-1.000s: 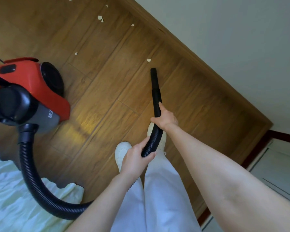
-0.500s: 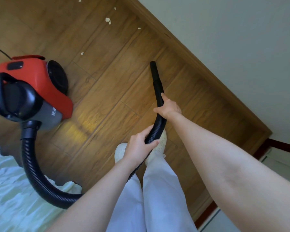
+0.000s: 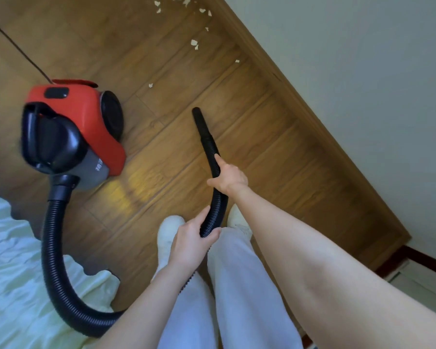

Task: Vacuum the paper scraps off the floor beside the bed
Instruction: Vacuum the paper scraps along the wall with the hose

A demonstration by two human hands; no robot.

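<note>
— Where do we have the hose (image 3: 213, 197)?

— In both hands. Our right hand (image 3: 229, 178) curls round it nearer the nozzle (image 3: 198, 121), forefinger laid along the ribs; our left hand (image 3: 190, 241) grips it lower down, just above our white trousers (image 3: 237, 293).

— And the paper scraps (image 3: 194, 44)?

— On the wooden floor (image 3: 249, 137) ahead, near the skirting, well apart from the nozzle tip.

— The vacuum cleaner (image 3: 71, 132)?

— To our left, red and black, beside the pale bedding (image 3: 13, 285).

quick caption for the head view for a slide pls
Both hands, left and right, grip the black hose of a red vacuum, nozzle short of the paper scraps on the wood floor.
</note>
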